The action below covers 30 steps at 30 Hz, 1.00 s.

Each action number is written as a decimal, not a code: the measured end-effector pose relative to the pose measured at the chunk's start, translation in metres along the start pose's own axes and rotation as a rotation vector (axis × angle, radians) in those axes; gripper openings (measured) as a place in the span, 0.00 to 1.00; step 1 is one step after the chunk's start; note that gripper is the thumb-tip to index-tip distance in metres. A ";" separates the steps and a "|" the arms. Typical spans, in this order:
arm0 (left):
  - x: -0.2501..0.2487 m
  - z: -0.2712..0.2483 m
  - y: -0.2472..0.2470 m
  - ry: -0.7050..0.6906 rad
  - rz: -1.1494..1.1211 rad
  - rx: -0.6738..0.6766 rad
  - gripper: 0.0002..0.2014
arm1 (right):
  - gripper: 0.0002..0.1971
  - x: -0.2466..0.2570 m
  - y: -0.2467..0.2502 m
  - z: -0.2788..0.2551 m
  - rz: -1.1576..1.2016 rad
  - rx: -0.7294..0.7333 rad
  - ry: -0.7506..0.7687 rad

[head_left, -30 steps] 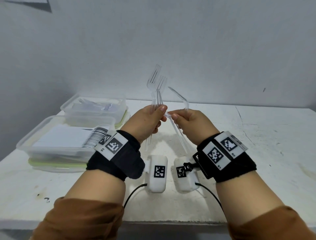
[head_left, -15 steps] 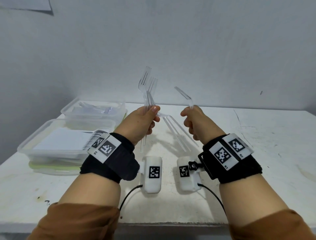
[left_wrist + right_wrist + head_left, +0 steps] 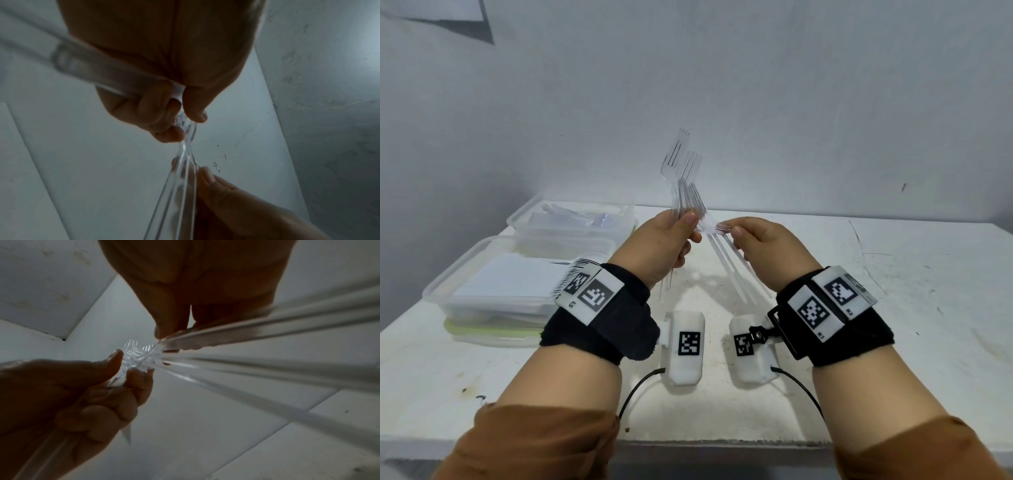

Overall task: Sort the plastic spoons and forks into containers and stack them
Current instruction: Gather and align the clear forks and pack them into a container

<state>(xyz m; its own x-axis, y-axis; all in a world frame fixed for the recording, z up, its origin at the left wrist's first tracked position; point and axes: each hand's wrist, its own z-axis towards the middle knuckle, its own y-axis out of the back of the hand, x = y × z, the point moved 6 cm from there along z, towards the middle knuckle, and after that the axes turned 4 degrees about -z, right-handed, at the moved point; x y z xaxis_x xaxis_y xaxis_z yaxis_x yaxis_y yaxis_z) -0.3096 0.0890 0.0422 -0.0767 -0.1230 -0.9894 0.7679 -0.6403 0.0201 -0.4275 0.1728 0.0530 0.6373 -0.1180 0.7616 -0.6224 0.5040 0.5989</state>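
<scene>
Scuffed white table [image 3: 893, 308] against grey wall [image 3: 791, 102]

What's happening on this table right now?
A person is sorting clear plastic forks above a white table. The left hand grips a small bunch of upright forks, tines up. The right hand pinches a second bunch of forks near the heads, handles slanting down toward the table, and the two bunches meet between the hands. At the left stand two clear containers: the far container holds cutlery, and the near container shows a white sheet inside.
</scene>
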 end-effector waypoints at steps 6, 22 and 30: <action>0.002 0.000 -0.001 0.006 -0.007 0.009 0.09 | 0.09 0.003 -0.004 0.003 -0.019 0.010 0.020; -0.001 0.002 -0.004 -0.006 -0.019 0.006 0.09 | 0.13 0.002 -0.026 0.004 0.140 0.152 0.047; -0.005 0.000 0.002 -0.048 0.014 -0.038 0.13 | 0.13 -0.003 -0.015 0.008 0.079 0.029 0.044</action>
<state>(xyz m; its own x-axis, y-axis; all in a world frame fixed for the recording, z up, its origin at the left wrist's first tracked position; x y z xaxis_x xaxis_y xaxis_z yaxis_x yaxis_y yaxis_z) -0.3080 0.0884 0.0470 -0.0959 -0.1687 -0.9810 0.7928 -0.6089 0.0272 -0.4233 0.1590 0.0440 0.6051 -0.0407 0.7951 -0.6839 0.4848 0.5452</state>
